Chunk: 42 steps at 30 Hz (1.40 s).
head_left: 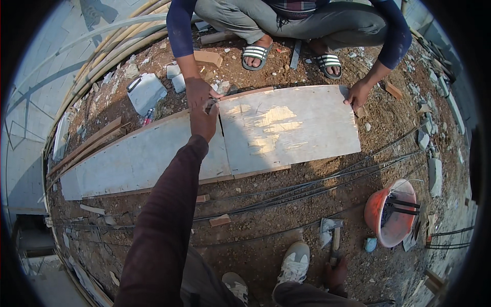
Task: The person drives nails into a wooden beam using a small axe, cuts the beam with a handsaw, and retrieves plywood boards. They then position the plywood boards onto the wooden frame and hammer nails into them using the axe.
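Observation:
My left hand point(203, 123) reaches to the far edge of two pale boards, at the seam where they meet. Its fingers are closed, but what they grip is hidden. A co-worker's hand point(198, 93) touches the same spot; their other hand point(359, 94) holds the far right corner of the right board point(307, 123). That board has patches of surface peeled off to bare wood. The longer left board point(138, 158) tapers leftward. Low beside my right shoe, my right hand point(336, 273) is closed around the wooden handle of a hatchet point(335, 239), its metal head pointing away from me.
Facing me, the co-worker squats in striped sandals point(255, 55). An orange bucket point(376, 207) with dark-handled tools stands at right. Long metal rods point(286, 190) cross the dirt. Broken blocks point(146, 94), wood strips point(94, 143) and brick pieces point(220, 220) lie around.

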Motion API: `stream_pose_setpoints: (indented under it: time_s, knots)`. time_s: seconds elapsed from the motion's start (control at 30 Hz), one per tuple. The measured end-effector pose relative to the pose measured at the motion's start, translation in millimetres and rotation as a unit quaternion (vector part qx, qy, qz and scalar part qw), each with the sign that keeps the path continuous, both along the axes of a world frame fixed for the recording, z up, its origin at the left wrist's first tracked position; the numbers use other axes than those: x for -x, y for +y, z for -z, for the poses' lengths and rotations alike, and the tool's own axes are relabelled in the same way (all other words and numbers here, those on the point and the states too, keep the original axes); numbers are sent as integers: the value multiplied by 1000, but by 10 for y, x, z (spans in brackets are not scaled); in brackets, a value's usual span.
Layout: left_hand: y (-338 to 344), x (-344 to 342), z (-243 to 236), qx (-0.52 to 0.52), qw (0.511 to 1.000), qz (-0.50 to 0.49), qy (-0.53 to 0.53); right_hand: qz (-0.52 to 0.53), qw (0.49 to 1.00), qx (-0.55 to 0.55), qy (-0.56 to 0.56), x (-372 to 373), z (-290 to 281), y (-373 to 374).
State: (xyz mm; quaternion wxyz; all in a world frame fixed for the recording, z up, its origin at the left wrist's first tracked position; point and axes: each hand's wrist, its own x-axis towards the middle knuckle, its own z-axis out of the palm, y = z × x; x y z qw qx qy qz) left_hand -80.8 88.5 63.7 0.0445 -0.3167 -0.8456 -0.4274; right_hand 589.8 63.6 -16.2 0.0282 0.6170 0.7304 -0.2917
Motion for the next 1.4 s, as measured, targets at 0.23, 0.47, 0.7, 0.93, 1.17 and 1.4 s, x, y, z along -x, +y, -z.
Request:
stream_pose_setpoints:
  time_s: [0.23, 0.47, 0.7, 0.93, 1.17, 1.4]
  knots:
    - [109, 168, 16, 46, 998, 46, -13, 17, 999, -26, 5, -64, 55, -39]
    - [77, 350, 63, 106, 987, 120, 16, 3, 985, 33, 170, 269, -366, 85]
    - [44, 491, 260, 69, 968, 190, 147, -69, 923, 211, 315, 1534, -1699, 998]
    - [54, 478, 475, 4, 969, 180, 167, -232, 927, 74, 285, 3503, -1594, 1274]
    - [66, 516, 534, -18, 960, 201, 197, -174, 914, 23, 365, 4775, -714, 753]
    - [79, 514, 530, -22, 959, 200, 199, -196, 924, -3, 328, 4930, -849, 823]
